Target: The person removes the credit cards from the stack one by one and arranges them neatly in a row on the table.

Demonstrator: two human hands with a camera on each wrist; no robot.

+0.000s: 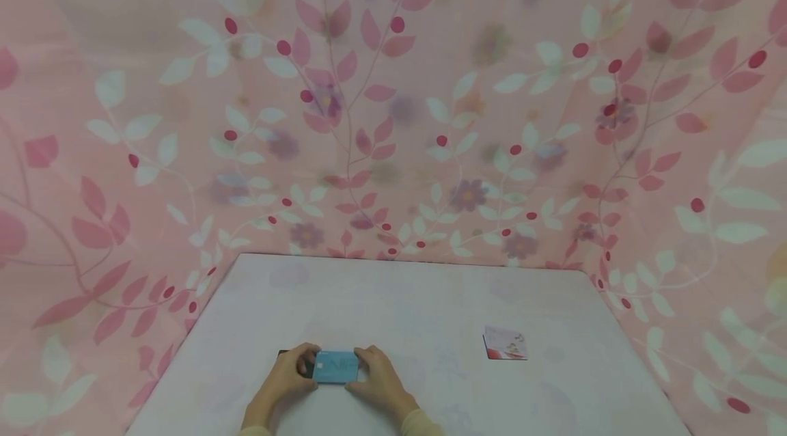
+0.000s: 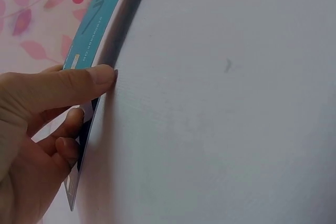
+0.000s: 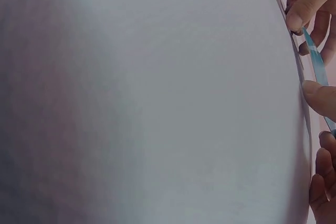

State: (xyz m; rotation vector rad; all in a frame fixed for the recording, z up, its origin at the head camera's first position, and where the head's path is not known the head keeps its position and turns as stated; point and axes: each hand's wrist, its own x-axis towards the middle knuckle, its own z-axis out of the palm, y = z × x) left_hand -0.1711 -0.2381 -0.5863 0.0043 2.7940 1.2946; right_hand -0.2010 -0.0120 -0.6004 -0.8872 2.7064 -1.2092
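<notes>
A light blue bank-style card (image 1: 335, 376) with a chip and dark markings is held between both hands, low over the table. My left hand (image 1: 285, 376) pinches its left end, thumb on the near edge and fingers at the far edge. At the other end, my right hand (image 1: 380, 380) grips it the same way. A dark card (image 1: 308, 369) shows under the left hand, partly hidden by it. In the left wrist view the blue card (image 2: 90, 38) stretches away past the left thumb (image 2: 105, 77), and the dark card (image 2: 84, 142) lies by the curled lower fingers.
To the right on the white table (image 1: 393, 299) lies a pale card (image 1: 506, 343) with a red lower edge, a dark edge showing beneath it. Pink curtain-like cloth (image 1: 418, 115) with leaf patterns rises behind the table and on both sides.
</notes>
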